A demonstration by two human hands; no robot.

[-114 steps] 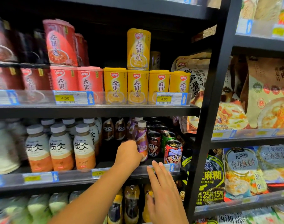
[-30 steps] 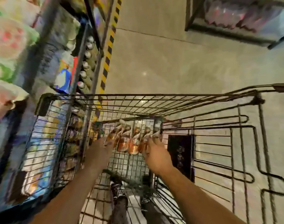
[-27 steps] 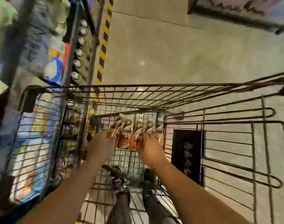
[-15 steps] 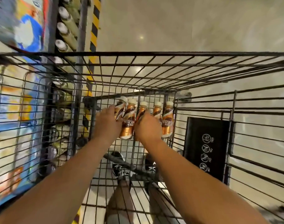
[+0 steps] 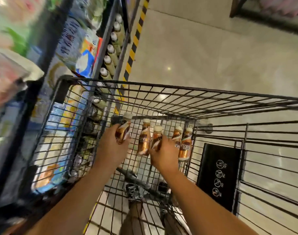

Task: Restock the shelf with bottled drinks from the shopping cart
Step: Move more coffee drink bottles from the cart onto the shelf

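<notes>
bottles [image 5: 184,145]: showing brown and copper swirls, cream caps
cart [image 5: 178,92]: showing black wire
floor stripe [image 5: 134,46]: showing yellow-black diagonals

Shelf goods [image 5: 17,68], nine to eleven o'clock: motion-blurred, packets and print unreadable. Shelf bottles [image 5: 109,61] toward twelve o'clock: white caps clear, labels too small to tell. Left hand [image 5: 111,146]: fingers hidden behind the bottle [image 5: 123,131] it grips, whose lower end is covered (label unreadable). Right hand [image 5: 165,153]: fingertips hidden round a second bottle [image 5: 156,139], base covered. Farthest standing bottle [image 5: 185,146]: brand lettering only partly legible. Shopping cart [image 5: 178,89]: cut off at three o'clock and six o'clock. Black panel [image 5: 219,177]: icons too small to read. Both forearms leave the bottom edge. Shoes [image 5: 134,192] under the wire floor: blurred.
</notes>
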